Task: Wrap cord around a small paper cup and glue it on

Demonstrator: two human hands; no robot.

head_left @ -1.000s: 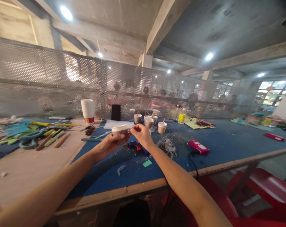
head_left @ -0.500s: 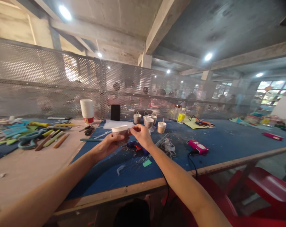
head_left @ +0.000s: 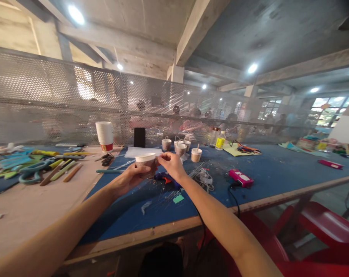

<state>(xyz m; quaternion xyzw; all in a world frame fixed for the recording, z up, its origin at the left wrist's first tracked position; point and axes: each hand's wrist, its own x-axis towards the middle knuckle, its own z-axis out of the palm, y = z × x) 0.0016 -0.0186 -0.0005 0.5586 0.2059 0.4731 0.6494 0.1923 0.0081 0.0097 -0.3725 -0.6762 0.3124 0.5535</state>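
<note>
My left hand is wrapped round a small brown paper cup with a white rim, held above the blue table. My right hand is pinched at the cup's right rim; what its fingertips grip is too thin to make out. Under the hands lie a blue glue gun, thin wires and a green scrap.
Several small cups with handles stand behind the hands, a stack of white cups at the left back. Scissors and coloured sticks lie left. A pink device with a cord lies right. A perforated screen backs the table; red chairs stand right.
Both hands stay on the cup with hardly any shift. The view has drifted slightly to the right and downward.
</note>
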